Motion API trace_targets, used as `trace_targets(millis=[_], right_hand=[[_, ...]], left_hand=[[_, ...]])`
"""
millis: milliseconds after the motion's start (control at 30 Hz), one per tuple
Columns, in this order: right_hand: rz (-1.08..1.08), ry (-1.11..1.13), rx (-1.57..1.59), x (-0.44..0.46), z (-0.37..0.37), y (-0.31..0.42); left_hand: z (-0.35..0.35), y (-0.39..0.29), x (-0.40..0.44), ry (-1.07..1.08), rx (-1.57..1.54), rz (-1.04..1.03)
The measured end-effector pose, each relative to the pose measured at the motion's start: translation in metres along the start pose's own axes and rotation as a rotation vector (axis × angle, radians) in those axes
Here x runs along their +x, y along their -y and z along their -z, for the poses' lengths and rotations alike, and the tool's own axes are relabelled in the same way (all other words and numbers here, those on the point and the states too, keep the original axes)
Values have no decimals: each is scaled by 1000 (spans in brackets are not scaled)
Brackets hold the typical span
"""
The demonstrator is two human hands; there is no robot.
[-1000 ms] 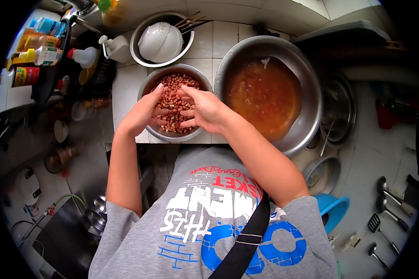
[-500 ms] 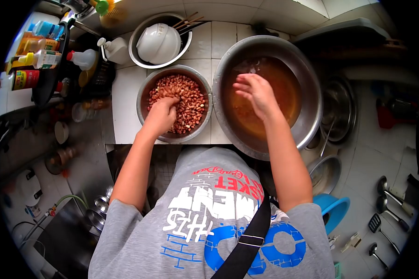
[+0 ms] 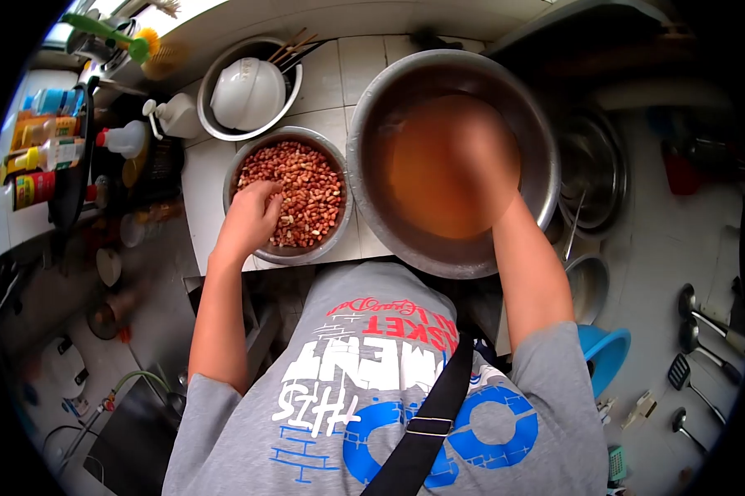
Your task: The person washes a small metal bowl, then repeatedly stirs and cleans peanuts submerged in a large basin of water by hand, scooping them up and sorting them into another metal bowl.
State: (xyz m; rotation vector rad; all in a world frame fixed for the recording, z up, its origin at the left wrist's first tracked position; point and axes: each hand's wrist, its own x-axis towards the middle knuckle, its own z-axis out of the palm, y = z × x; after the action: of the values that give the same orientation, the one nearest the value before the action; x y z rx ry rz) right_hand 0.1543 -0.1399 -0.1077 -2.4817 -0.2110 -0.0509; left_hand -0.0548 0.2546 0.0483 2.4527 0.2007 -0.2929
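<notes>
Reddish-brown peanuts (image 3: 310,194) fill a steel bowl (image 3: 345,217) on the tiled counter. Over the left side of that bowl is my left hand (image 3: 252,217), its fingers bent and touching the nuts, with a gap between thumb and fingers. Nothing shows in its grasp. To the right stands a much larger steel basin (image 3: 372,211) holding brownish-orange water (image 3: 426,178). My right hand (image 3: 484,153) is over the right part of this water, smeared by motion. Its fingers cannot be made out, nor whether they hold anything.
Behind the peanuts, a steel bowl (image 3: 291,106) holds white bowls (image 3: 250,93) and chopsticks (image 3: 294,45). A white pump bottle (image 3: 178,116) and sauce bottles (image 3: 58,153) stand to the left. Steel lids (image 3: 595,178) lie right of the basin; a blue basin (image 3: 608,360) is lower right.
My right hand has swung right across the basin and become blurred. My left hand has shifted from the middle of the peanuts to the bowl's left side, its fingers spreading apart. The view has shifted slightly.
</notes>
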Motion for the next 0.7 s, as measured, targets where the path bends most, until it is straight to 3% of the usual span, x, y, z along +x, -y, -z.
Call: trace_targets(millis=[133,200,267,333,433,567,667,700], right_hand=[[59,163,-161,-2,15,15],[100,232,-242,-9,13,15],[150,292,-281,-19,16,18],[212,315,-270,-36,23,30],[293,252,-260,-68,30,38],[237,389,-199,-100,54,50],[156,341,-122,-112,75,47],[149,279,-117,-112,82,43]], left_hand=[[3,-68,37,-114,-254,-186],[-5,-103,62,-2,-300,-225],[-31,-125,96,1,-255,-458],[-69,-135,131,46,-124,-561],[-124,-137,182,126,48,-592],[-151,-143,218,167,116,-576],[-118,-165,211,62,-8,-683],[-108,-165,207,-79,-60,-711]])
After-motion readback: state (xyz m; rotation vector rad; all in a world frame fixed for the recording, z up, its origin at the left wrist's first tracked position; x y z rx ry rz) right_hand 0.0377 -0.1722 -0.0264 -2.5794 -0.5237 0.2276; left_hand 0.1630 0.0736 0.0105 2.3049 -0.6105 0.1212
